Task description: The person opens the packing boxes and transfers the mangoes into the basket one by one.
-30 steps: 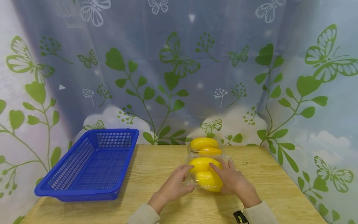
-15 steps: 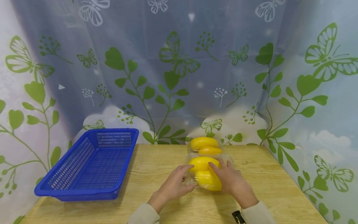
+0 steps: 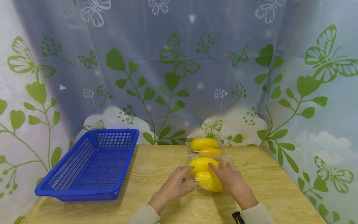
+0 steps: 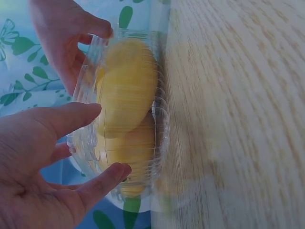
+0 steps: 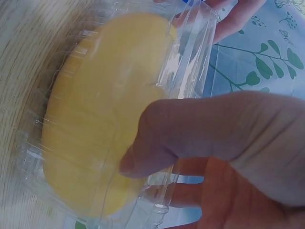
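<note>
A clear plastic clamshell box holds two plump yellow fruits, mango-like in shape, on the wooden table. My left hand grips the box's left end; in the left wrist view, fingertips press against its ribbed wall. At the other end, my right hand pinches the rim, its thumb bent over the lid and its other fingers behind the edge. Right behind stands a second clear box with similar yellow fruits.
To the left stands a blue plastic basket with slotted walls and nothing in it. The wooden table ends at a curtain printed with leaves and butterflies. A black strap shows at the right sleeve.
My right hand has shifted very slightly to the left against the box. The left hand, both boxes and the basket stay where they were.
</note>
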`<state>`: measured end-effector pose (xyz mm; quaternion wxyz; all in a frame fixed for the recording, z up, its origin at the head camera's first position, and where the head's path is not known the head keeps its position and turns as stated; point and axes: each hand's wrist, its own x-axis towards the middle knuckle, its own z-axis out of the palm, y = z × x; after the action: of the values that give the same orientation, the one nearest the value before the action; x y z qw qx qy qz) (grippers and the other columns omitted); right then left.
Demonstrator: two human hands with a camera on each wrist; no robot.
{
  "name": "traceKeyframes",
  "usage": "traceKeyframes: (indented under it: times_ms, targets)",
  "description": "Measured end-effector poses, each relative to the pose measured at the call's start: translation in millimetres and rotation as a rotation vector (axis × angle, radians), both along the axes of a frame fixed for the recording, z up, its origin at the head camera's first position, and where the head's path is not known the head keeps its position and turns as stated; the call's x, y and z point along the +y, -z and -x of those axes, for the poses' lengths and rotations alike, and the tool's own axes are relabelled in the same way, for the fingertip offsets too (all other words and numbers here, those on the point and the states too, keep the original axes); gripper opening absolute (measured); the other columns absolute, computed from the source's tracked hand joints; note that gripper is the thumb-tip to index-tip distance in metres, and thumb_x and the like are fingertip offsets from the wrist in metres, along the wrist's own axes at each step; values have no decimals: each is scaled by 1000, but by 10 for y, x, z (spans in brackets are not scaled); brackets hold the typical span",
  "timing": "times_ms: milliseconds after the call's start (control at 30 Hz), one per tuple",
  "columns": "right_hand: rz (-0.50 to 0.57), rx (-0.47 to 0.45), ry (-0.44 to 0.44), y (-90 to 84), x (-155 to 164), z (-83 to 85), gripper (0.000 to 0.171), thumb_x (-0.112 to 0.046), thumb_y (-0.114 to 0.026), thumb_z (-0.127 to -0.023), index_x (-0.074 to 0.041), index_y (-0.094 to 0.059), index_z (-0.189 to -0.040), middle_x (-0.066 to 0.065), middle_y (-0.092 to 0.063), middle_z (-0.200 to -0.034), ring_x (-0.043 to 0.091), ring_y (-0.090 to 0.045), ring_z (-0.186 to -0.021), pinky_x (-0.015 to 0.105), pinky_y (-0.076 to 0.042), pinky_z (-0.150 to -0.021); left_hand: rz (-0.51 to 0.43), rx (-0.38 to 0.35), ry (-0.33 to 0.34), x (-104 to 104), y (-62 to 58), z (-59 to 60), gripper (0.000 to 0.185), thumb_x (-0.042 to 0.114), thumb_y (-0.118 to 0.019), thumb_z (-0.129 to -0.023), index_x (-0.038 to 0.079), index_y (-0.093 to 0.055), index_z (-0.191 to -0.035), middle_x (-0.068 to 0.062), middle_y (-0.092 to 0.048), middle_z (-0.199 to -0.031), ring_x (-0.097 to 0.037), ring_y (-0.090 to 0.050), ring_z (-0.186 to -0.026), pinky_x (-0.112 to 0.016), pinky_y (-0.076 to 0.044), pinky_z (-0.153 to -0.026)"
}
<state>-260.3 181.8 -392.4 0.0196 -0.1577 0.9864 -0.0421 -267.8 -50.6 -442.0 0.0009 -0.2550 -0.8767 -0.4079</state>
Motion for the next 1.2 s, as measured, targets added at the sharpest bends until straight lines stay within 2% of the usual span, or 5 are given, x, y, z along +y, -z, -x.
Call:
traceKeyframes:
  times_ms: [300, 500, 667, 900, 1200]
  targets:
    - [-17, 7, 1, 13, -9, 1, 86, 11, -82, -77, -11, -47, -153, 33, -37, -158, 61, -39, -139, 77, -51, -82, -18, -6, 10, -20, 5, -1, 64, 20, -77, -93, 12, -51, -152, -19, -50, -148, -33, -61, -119, -39, -60, -96]
    - [-23, -3, 6, 22, -19, 10, 89, 15, -81, -76, -12, -45, -154, 34, -36, -159, 62, -38, -140, 79, -50, -82, -14, -8, -2, -23, -15, -17, 65, 20, -80, -91, 14, -53, -150, -25, -49, -150, -37, -66, -112, -41, -62, -90]
    - [-26, 0, 8, 27, -19, 8, 88, 15, -80, -77, -12, -45, -154, 34, -36, -158, 62, -38, -140, 79, -49, -83, 16, -9, -18, -21, -32, -20, 65, 24, -81, -90, 16, -54, -149, -20, -58, -146, -36, -66, -110, -44, -61, -89]
    - [-38, -6, -3, 24, -30, 6, 88, 11, -82, -77, -11, -45, -154, 35, -36, -158, 62, -38, -140, 78, -50, -84, 2, -5, -9, -37, -5, 2, 64, 21, -81, -90, 14, -54, -148, -19, -57, -148, -39, -68, -112, -44, -62, -91]
    - [-37, -24, -9, 11, -42, 10, 91, 7, -85, -77, -10, -43, -155, 38, -34, -158, 64, -37, -140, 80, -48, -86, -14, -37, -13, -53, -11, 31, 65, 19, -81, -89, 15, -55, -149, -20, -59, -145, -38, -69, -111, -45, -61, -92]
